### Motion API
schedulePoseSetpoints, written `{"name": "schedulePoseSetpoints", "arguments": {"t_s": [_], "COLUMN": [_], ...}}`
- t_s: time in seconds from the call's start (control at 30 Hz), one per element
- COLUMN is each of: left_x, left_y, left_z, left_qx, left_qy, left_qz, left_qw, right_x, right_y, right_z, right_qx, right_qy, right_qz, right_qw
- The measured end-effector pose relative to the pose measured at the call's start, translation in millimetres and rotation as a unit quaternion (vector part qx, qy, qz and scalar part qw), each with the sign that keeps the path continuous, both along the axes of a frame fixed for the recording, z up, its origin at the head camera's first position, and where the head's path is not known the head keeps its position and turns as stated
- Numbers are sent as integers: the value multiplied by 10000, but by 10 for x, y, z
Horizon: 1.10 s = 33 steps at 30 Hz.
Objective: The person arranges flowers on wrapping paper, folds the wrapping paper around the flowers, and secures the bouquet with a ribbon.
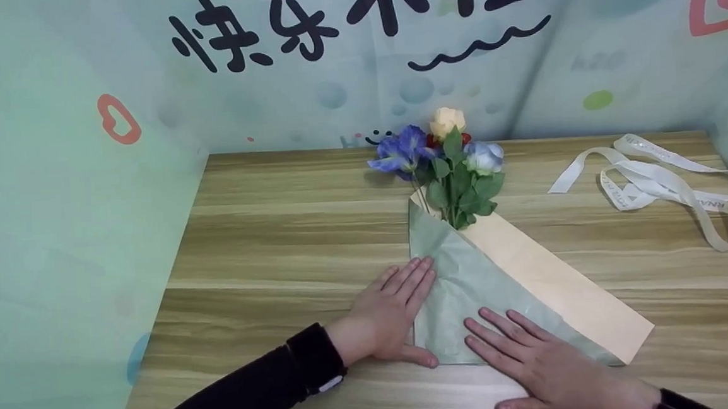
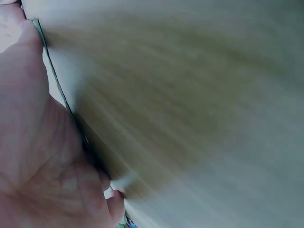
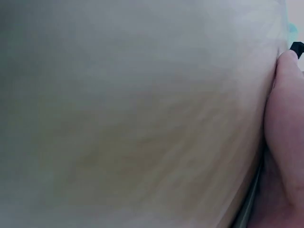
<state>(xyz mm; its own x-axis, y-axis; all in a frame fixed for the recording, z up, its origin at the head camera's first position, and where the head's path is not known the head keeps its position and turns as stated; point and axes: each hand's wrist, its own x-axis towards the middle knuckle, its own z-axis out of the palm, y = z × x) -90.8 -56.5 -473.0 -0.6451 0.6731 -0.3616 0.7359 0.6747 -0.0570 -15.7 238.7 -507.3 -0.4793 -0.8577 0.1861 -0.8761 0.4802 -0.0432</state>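
A sheet of wrapping paper (image 1: 453, 325), pale green outside and peach inside, lies on the table with one side folded over. Flower stems run into the fold. Above its top edge show a peach rose (image 1: 447, 123), a purple-blue flower (image 1: 402, 152), a light blue bloom (image 1: 485, 158), green leaves (image 1: 464, 186) and a bit of red. My left hand (image 1: 383, 314) rests with straight fingers along the paper's left edge, thumb at its lower corner. Flat and spread, my right hand (image 1: 538, 358) presses the green part near the bottom edge. Both wrist views show mostly blurred tabletop beside the palms.
A loose white ribbon (image 1: 659, 180) with printed lettering lies in loops at the table's back right. Behind the wooden table (image 1: 277, 235) stands a pale green printed backdrop (image 1: 331, 74), which also covers the left side.
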Motion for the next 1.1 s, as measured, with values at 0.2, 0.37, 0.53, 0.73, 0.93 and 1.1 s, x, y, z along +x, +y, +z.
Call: {"name": "schedulePoseSetpoints", "arguments": {"t_s": [0.2,0.37,0.53,0.73,0.93,1.1], "left_x": [-23,-32,-15,-184,-651,-930], "left_y": [-20,-18,144,330,178,75], "left_z": [4,37,48,-26,-55,-43], "left_qx": [163,217,564,456,721,404], "left_qy": [-119,81,387,244,-201,-247], "left_qz": [-32,-111,-988,-1171,171,689], "left_qw": [9998,9997,9928,9918,9970,9965], "right_x": [50,64,66,66,63,57], "right_y": [210,267,276,282,271,278], "right_z": [-32,-35,-38,-50,-59,-67], "right_qx": [-5,-90,-8,36,-4,52], "right_qy": [201,313,357,464,484,565], "right_qz": [87,171,139,127,179,212], "right_qw": [9998,9993,9993,9988,9987,9982]}}
